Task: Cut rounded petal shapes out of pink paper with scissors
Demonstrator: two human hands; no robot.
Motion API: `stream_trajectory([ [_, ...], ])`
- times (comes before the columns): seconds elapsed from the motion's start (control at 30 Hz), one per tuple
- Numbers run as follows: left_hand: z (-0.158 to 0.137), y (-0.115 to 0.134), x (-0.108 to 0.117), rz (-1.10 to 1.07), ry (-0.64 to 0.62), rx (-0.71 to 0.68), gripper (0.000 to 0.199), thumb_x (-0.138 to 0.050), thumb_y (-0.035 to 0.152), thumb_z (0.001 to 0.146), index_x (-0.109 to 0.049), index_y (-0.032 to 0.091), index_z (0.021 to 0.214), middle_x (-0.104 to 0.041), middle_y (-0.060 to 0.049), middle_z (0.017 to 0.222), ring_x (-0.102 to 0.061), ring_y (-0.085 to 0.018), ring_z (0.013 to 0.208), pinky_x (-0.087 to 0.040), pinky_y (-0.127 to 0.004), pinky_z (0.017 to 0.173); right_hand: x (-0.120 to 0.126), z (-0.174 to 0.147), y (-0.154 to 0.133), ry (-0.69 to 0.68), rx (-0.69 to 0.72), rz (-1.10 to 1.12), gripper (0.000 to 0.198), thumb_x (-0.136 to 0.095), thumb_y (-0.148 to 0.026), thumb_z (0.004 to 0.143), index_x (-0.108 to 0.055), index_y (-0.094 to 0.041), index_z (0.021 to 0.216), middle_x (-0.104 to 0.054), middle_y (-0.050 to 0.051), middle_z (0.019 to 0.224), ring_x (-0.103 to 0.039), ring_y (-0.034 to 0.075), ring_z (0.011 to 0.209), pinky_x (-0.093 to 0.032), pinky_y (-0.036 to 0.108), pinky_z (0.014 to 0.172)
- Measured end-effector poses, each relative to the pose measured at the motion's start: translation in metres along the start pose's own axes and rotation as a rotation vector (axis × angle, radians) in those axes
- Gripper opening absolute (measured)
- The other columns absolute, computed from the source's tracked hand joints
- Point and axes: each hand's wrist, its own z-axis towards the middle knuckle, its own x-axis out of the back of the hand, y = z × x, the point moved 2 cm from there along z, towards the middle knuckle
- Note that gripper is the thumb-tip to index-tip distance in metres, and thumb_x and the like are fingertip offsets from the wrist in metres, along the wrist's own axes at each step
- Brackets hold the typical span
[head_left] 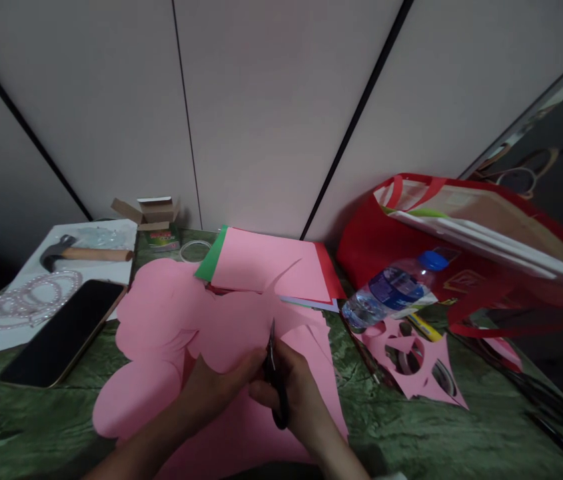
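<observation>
My right hand is closed around the black handles of a pair of scissors, whose blades point up and away from me. The blades meet the edge of a pink paper piece with a rounded outline. My left hand pinches that paper from below, just left of the blades. A thin curved strip of the paper sticks up beyond the scissor tip. Pink rounded cutouts lie stacked to the left, and more pink sheets lie under my hands.
Coloured sheets lie behind. Left are a phone, beads, a hammer and a small box. Right are a water bottle, pink scraps and a red bag against the wall.
</observation>
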Motion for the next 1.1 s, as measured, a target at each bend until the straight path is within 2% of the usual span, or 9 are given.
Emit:
stream_trajectory([
  [0.2, -0.0001, -0.0008, -0.0001, -0.021, 0.016, 0.002, 0.010, -0.061, 0.030, 0.063, -0.065, 0.021, 0.066, -0.072, -0.004, 0.070, -0.066, -0.026, 0.075, -0.052, -0.034, 0.066, -0.0022, 0.0002, -0.0033, 0.011, 0.012, -0.015, 0.035, -0.078, -0.035, 0.058, -0.055, -0.016, 0.075, -0.040, -0.007, 0.061, -0.029, 0.009, 0.054, -0.024, 0.021, 0.047],
  [0.33, 0.0003, -0.0032, 0.0012, -0.011, 0.047, -0.012, 0.014, -0.061, 0.030, 0.063, -0.066, 0.020, 0.071, -0.073, -0.005, 0.075, -0.065, -0.025, 0.079, -0.051, -0.036, 0.070, -0.0030, 0.0009, -0.0017, 0.030, 0.002, -0.012, 0.035, -0.079, -0.034, 0.057, -0.052, -0.017, 0.073, -0.039, -0.007, 0.060, -0.029, 0.008, 0.052, -0.023, 0.021, 0.046],
  [0.47, 0.0003, -0.0047, 0.0015, -0.014, 0.019, -0.009, 0.017, -0.060, 0.032, 0.065, -0.066, 0.018, 0.073, -0.073, -0.006, 0.076, -0.066, -0.026, 0.079, -0.051, -0.037, 0.072, -0.0029, 0.0012, -0.0017, 0.036, 0.028, -0.009, 0.037, -0.079, -0.037, 0.056, -0.050, -0.017, 0.068, -0.038, -0.008, 0.057, -0.028, 0.008, 0.051, -0.022, 0.021, 0.045],
  [0.77, 0.0015, -0.0064, 0.0038, 0.003, 0.055, 0.022, 0.018, -0.064, 0.032, 0.062, -0.066, 0.018, 0.073, -0.073, -0.007, 0.077, -0.065, -0.027, 0.079, -0.051, -0.036, 0.070, -0.0052, 0.0007, -0.0031, 0.042, 0.030, -0.005, 0.036, -0.075, -0.042, 0.059, -0.050, -0.017, 0.067, -0.042, -0.006, 0.057, -0.032, 0.009, 0.052, -0.026, 0.022, 0.046],
  [0.87, 0.0025, -0.0050, 0.0043, 0.023, -0.002, -0.011, 0.013, -0.060, 0.032, 0.065, -0.063, 0.020, 0.063, -0.070, -0.003, 0.064, -0.064, -0.024, 0.071, -0.051, -0.034, 0.065, -0.0048, 0.0008, -0.0008, 0.069, 0.021, -0.016, 0.038, -0.075, -0.044, 0.057, -0.050, -0.017, 0.066, -0.044, -0.006, 0.056, -0.033, 0.009, 0.051, -0.026, 0.022, 0.047],
  [0.97, 0.0028, -0.0026, 0.0036, 0.036, -0.053, -0.046, 0.018, -0.056, 0.030, 0.066, -0.056, 0.022, 0.050, -0.062, 0.000, 0.048, -0.061, -0.021, 0.058, -0.050, -0.030, 0.058, -0.0040, 0.0010, 0.0015, 0.068, 0.017, -0.032, 0.036, -0.074, -0.044, 0.058, -0.051, -0.017, 0.066, -0.047, -0.005, 0.057, -0.037, 0.009, 0.051, -0.028, 0.022, 0.047],
  [1.1, 0.0026, -0.0005, 0.0025, 0.007, -0.059, -0.054, 0.021, -0.054, 0.028, 0.066, -0.053, 0.023, 0.045, -0.057, 0.001, 0.042, -0.058, -0.018, 0.049, -0.048, -0.028, 0.053, -0.0034, 0.0011, 0.0037, 0.053, 0.006, -0.046, 0.034, -0.073, -0.043, 0.060, -0.051, -0.017, 0.066, -0.050, -0.004, 0.058, -0.041, 0.010, 0.051, -0.030, 0.022, 0.047],
])
